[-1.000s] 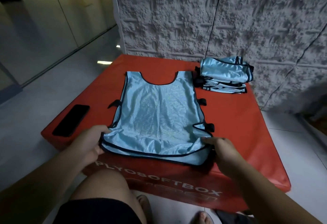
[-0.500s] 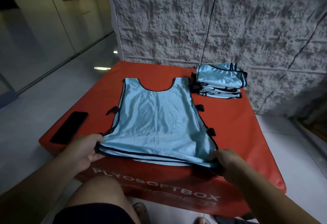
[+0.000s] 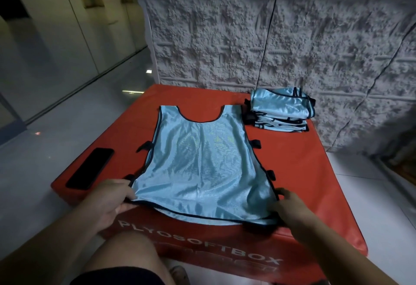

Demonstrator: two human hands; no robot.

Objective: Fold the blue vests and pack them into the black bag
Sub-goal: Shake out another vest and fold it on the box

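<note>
A light blue mesh vest (image 3: 202,160) with black trim lies spread flat on the red soft box (image 3: 310,172), neck hole away from me. My left hand (image 3: 112,196) pinches its bottom left corner. My right hand (image 3: 290,208) grips its bottom right corner at the hem. The hem hangs slightly over the box's front edge. A stack of folded blue vests (image 3: 281,113) sits at the box's far right corner. No black bag is in view.
A black phone (image 3: 90,168) lies on the box's left side. A rough grey stone wall (image 3: 270,36) rises behind the box. Pale tiled floor (image 3: 56,127) surrounds it. My bare knee (image 3: 126,260) is below the front edge.
The vest's bottom hem has been pulled toward me and flattened; both hands still hold the bottom corners. The camera has tilted up a little.
</note>
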